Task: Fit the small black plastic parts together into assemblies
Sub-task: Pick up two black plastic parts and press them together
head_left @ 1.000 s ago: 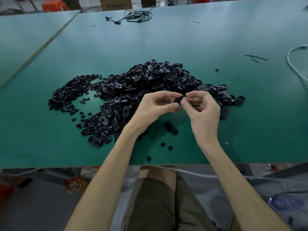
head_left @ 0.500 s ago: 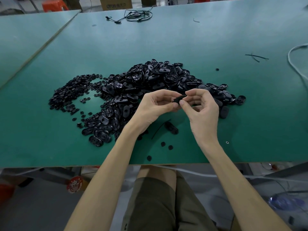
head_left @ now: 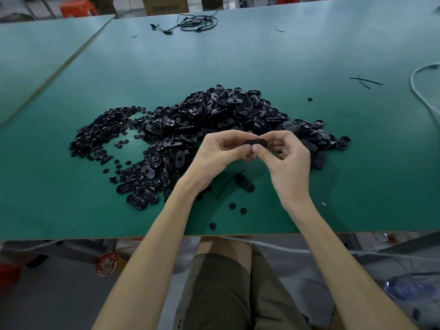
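Note:
A small black oval part (head_left: pixel 255 142) is held above the green table, pinched between both hands. My left hand (head_left: pixel 215 154) grips its left end with curled fingers and thumb. My right hand (head_left: pixel 289 160) pinches its right end, thumb tip pressed on the near edge. Behind the hands lies a big heap of black oval shells (head_left: pixel 221 113). A spread of small black round pieces (head_left: pixel 100 136) lies to the left. One oval part (head_left: pixel 244 183) rests on the table just below the hands.
A few loose round pieces (head_left: pixel 238 208) lie near the table's front edge (head_left: pixel 95 238). A black cable bundle (head_left: pixel 195 21) sits at the far side, a white cable (head_left: pixel 421 89) runs along the right, and thin black strips (head_left: pixel 364 81) lie nearby. A second table (head_left: pixel 35 55) adjoins left.
The held oval part has turned from tilted to lying level between the fingertips. Both hands stay close together in the same spot.

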Demonstrator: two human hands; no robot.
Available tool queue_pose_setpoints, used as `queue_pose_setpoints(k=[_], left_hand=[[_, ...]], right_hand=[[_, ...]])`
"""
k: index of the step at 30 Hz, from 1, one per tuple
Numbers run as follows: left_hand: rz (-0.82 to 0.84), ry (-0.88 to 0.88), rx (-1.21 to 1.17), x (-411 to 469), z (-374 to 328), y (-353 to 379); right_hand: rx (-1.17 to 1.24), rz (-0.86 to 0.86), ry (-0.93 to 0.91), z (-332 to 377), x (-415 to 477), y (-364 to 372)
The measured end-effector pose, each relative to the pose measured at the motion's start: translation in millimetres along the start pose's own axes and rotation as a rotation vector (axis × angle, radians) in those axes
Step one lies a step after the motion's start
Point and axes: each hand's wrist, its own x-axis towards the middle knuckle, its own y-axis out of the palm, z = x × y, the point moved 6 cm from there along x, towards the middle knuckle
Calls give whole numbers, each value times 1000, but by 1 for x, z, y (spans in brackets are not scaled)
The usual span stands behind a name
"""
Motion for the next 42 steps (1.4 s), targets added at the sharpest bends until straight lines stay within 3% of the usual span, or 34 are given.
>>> queue_pose_setpoints(k=[42], left_hand=[[-162, -36, 196, -2, -2, 0]], right_hand=[[-9, 77, -36, -2, -1, 8]])
